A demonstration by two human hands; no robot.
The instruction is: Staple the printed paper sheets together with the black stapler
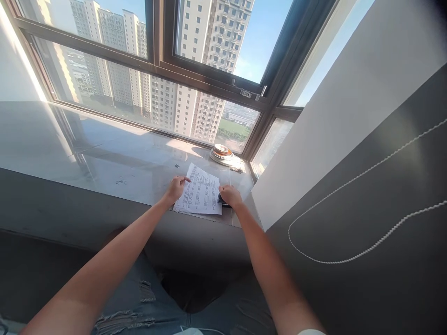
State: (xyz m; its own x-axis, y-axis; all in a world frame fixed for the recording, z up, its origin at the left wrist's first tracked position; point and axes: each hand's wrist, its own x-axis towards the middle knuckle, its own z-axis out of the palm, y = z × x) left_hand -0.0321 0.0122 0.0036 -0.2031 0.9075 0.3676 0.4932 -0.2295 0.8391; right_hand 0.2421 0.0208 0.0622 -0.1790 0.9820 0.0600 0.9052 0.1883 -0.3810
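A stack of printed paper sheets [201,191] lies near the front edge of a grey window sill [115,158]. My left hand [175,187] rests on the left edge of the sheets, its fingers curled and pinching the paper's upper corner. My right hand [229,195] sits at the right edge of the sheets, closed over a small dark object [221,201] that is mostly hidden under the palm. Both forearms reach up from the bottom of the view.
A round white and orange dish-like object [222,153] stands at the sill's back right corner by the window frame [209,77]. A grey wall with a looped bead chain [349,209] rises on the right. My knees in torn jeans [146,302] are below the sill.
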